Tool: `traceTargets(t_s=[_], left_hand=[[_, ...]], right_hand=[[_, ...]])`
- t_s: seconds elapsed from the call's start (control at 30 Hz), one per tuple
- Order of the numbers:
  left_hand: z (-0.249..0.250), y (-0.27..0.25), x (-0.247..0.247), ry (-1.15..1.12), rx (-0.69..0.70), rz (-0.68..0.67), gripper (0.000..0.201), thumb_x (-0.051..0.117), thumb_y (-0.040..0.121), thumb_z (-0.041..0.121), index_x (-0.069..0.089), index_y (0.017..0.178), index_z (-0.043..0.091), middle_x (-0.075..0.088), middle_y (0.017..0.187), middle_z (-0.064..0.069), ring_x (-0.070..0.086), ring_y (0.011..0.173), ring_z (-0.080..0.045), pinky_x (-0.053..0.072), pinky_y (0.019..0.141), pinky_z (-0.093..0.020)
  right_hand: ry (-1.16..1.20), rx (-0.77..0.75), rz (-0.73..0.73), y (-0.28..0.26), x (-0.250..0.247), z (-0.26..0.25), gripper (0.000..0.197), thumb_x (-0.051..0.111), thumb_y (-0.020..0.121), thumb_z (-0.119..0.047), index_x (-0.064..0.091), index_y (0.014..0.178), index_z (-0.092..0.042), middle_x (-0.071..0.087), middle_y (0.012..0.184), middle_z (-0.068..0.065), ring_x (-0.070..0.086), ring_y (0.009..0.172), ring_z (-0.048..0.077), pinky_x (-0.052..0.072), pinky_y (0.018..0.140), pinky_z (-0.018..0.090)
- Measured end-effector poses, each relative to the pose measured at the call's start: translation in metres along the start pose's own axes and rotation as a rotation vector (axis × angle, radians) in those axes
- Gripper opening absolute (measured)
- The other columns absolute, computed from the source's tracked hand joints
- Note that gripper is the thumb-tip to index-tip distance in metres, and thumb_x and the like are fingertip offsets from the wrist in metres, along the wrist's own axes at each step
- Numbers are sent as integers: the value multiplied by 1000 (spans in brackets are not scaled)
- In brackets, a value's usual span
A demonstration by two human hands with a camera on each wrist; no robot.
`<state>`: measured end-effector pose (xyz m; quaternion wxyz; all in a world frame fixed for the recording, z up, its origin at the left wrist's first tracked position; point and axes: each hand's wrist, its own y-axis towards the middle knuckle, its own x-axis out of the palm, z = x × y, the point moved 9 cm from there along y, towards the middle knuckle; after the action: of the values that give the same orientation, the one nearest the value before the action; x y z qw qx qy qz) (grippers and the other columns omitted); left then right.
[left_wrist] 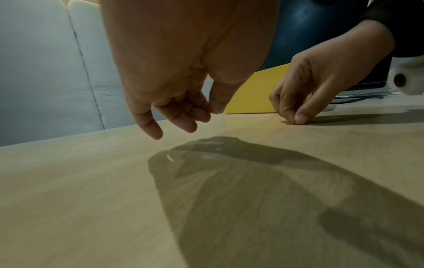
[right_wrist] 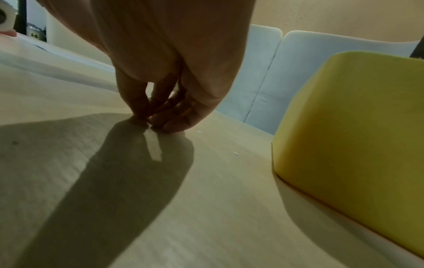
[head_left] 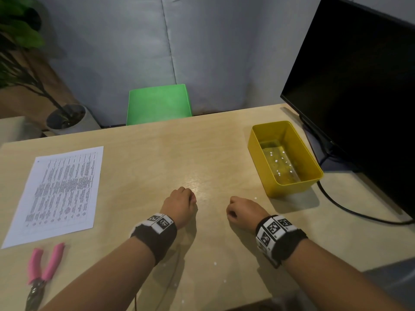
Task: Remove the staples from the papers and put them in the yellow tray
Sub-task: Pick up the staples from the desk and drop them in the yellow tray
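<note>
The stapled papers [head_left: 60,194] lie flat at the table's left. Below them rest pink-handled pliers [head_left: 42,270]. The yellow tray [head_left: 289,191] stands at the right with several staples on its floor. My right hand [head_left: 233,212] is just left of the tray [right_wrist: 355,127]. Its thumb and forefinger pinch a tiny staple against the tabletop [right_wrist: 150,124], and the fingertips nearly hide it [left_wrist: 294,120]. My left hand [head_left: 186,196] hovers mid-table with fingers loosely curled and nothing in them [left_wrist: 190,119]. A loose staple [left_wrist: 170,158] lies under it.
A black monitor [head_left: 359,86] stands behind the tray, and its cable [head_left: 341,207] runs across the table's right edge. A green box [head_left: 158,104] and a potted plant [head_left: 67,117] sit beyond the far edge. Small staples [right_wrist: 235,153] dot the tabletop near the tray.
</note>
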<state>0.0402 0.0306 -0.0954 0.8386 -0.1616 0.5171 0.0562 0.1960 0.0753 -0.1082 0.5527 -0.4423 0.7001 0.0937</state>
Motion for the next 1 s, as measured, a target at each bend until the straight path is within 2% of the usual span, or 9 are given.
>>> traceTargets(t_s=[0.17,0.3,0.47,0.63,0.77,0.87,1.0], left_hand=[[5,0,-2,-8,10,-4,15,41,92,16,56,93,15,56,103,-3,50,95,-23,42,80,-33],[8,2,-10,-31,17,13,11,42,91,15,51,86,19,54,99,0,50,95,-23,42,81,-33],[19,12,-29,-62,55,67,15,42,94,18,56,93,14,55,99,-3,51,93,-24,44,82,-37],[34,22,-41,-83,90,105,16,43,95,20,57,94,13,56,98,-4,52,92,-25,45,82,-39],[42,23,-37,-64,103,90,15,43,95,20,57,94,14,56,98,-4,52,91,-24,45,81,-38],[42,21,-31,-57,102,73,15,43,95,20,56,94,15,55,97,-2,52,91,-23,45,80,-37],[39,20,-29,-45,98,71,15,42,95,19,56,92,14,54,96,-2,52,89,-23,45,79,-38]], right_hand=[[-16,36,-18,0,9,-3,27,42,95,-20,60,105,-4,53,107,12,56,92,27,47,81,34],[63,18,-60,-1,4,-1,22,42,94,-18,56,103,-4,53,104,13,49,82,21,43,78,32],[231,45,68,-1,-29,17,14,46,90,-16,56,94,-7,50,90,4,52,83,21,41,74,26],[241,23,82,-5,-40,21,12,52,90,-20,58,95,-11,54,93,1,53,84,16,44,76,24],[183,12,-15,-8,-19,11,22,63,86,-32,62,103,-19,56,100,-1,53,86,13,45,79,24],[113,-11,-28,-7,-11,4,24,62,87,-30,65,107,-17,56,107,1,55,95,18,48,86,30],[31,-20,-25,-4,-6,2,24,61,89,-27,69,107,-14,57,111,3,56,100,23,48,89,34]])
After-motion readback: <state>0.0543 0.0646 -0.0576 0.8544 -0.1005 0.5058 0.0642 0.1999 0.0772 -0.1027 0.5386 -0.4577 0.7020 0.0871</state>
